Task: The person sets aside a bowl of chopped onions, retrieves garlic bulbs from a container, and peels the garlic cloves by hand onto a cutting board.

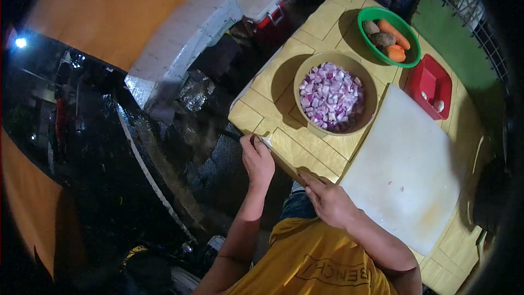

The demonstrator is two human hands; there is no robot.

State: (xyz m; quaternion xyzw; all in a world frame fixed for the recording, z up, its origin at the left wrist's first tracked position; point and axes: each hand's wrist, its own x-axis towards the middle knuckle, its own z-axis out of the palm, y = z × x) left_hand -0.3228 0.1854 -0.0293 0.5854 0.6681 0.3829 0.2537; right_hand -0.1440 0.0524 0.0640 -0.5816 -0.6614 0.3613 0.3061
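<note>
My left hand (258, 163) is closed at the near left corner of the table, around what looks like a knife. A dark handle sticks out to its left, and a bit of shiny blade (266, 141) shows by the fingers. My right hand (329, 201) is beside the cutting board at the table's near edge. Its fingers are curled at the far end of a narrow brown strip (286, 166); whether that is blade or table edge I cannot tell. Beyond both hands, a tan bowl (301, 105) holds chopped red onion (332, 97).
A white cutting board (401, 169) with small scraps lies on the yellow-covered table (289, 145). Behind are a green bowl (410, 58) of carrots (394, 34) and brown root vegetables (382, 39), and a red tray (434, 79) with small white pieces. A red-and-white cooler (256, 3) stands far left.
</note>
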